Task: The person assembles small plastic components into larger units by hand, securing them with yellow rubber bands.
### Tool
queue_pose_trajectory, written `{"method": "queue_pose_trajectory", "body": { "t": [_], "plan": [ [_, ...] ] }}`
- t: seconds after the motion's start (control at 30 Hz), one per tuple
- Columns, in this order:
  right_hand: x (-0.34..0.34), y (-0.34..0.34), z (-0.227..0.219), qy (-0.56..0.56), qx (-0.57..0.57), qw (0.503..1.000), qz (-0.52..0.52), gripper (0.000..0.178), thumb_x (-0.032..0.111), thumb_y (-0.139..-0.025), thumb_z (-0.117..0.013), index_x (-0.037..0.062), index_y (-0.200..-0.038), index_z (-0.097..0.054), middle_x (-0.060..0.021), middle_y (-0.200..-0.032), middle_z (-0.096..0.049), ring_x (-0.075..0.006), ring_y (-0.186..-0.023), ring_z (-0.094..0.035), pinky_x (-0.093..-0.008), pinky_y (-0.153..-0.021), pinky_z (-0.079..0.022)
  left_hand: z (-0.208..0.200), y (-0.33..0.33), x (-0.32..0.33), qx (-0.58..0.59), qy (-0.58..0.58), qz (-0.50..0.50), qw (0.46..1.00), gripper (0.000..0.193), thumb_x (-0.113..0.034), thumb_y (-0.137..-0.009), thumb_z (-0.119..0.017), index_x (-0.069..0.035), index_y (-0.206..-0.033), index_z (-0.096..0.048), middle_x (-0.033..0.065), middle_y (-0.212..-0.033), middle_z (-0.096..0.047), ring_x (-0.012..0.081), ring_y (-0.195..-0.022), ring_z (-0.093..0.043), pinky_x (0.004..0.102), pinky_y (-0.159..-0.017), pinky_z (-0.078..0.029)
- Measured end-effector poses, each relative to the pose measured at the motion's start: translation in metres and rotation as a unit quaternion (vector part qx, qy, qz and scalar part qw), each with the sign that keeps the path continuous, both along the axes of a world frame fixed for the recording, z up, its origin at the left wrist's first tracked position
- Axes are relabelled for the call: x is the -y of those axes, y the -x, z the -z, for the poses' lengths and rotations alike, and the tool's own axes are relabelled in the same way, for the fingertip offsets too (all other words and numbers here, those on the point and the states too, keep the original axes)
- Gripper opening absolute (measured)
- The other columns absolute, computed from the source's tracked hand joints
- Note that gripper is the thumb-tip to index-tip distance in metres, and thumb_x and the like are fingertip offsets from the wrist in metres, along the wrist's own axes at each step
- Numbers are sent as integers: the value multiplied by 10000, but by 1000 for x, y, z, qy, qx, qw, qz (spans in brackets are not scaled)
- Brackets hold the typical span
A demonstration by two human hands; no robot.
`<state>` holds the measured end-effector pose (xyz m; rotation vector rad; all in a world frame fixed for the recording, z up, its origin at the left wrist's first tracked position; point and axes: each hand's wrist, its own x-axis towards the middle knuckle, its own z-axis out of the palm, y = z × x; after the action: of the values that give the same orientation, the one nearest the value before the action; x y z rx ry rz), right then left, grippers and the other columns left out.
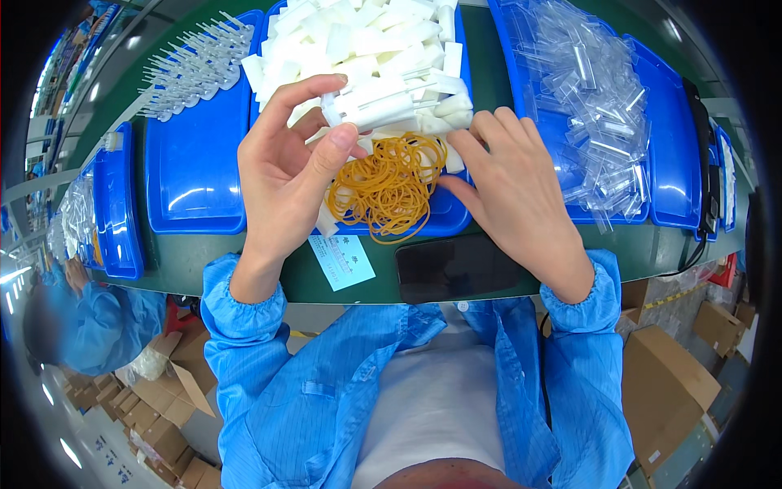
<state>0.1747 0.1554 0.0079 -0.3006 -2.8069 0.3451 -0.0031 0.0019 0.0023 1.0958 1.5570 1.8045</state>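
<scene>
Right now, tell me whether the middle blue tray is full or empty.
Full: the blue tray is heaped with white pieces, and a tangled pile of rubber bands lies at its near end.

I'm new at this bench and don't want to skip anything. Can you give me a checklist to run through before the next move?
1. Left hand has the white bundle between thumb and fingers: ok.
2. Right hand gripping the bundle's other end: cannot tell; its fingers are there, but the contact is unclear.
3. Rubber bands near the hands: ok, heaped just below the bundle.
4. Bands separated: not ok, they lie in a tangled pile.
5. Table edge free of loose items: not ok, a black phone and a pale blue slip lie there.
</scene>
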Motion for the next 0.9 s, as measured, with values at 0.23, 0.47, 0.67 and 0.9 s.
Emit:
{"method": "queue_pose_trajectory", "body": {
  "t": [0.23, 0.47, 0.67, 0.9],
  "plan": [
    [-4, -4, 0, 21, -19, 999, 21, 82, 42, -803, -686, 10, -833, -617, -117, -866, -535, -275, -821, -528, -375, -732, -424, 1, 2, -1, 4, 2, 1, 1000, 371, -70, -928, -675, 31, -1263, -553, 153, -1300, -560, 237, -1039, -635, 312, -764, -596],
    [-9, -8, -12, 222, -58, 973, 19, 196, -59, -824, -671, -17, -1016, -678, -114, -975, -605, -268, -841, -618, -340, -699, -491, 2, 2, 1, 5, 11, -7, 1000, 370, -72, -929, -675, 24, -1265, -554, 151, -1304, -558, 239, -1033, -643, 315, -758, -596],
    [-23, -9, -13, 251, -138, 958, -27, 168, -62, -830, -650, -19, -990, -681, -125, -931, -638, -286, -771, -643, -342, -673, -512, 0, 1, 0, 4, 5, -14, 1000, 360, -80, -937, -666, 27, -1262, -555, 155, -1302, -559, 236, -1024, -646, 317, -744, -593],
    [-23, -10, -19, 320, -145, 936, -15, 210, -45, -898, -641, -17, -1103, -676, -72, -914, -625, -117, -769, -571, -245, -678, -472, 0, 4, 1, 17, 14, -4, 1000, 342, -122, -963, -639, 21, -1264, -560, 159, -1274, -580, 209, -980, -649, 297, -747, -571]
  ]
}}
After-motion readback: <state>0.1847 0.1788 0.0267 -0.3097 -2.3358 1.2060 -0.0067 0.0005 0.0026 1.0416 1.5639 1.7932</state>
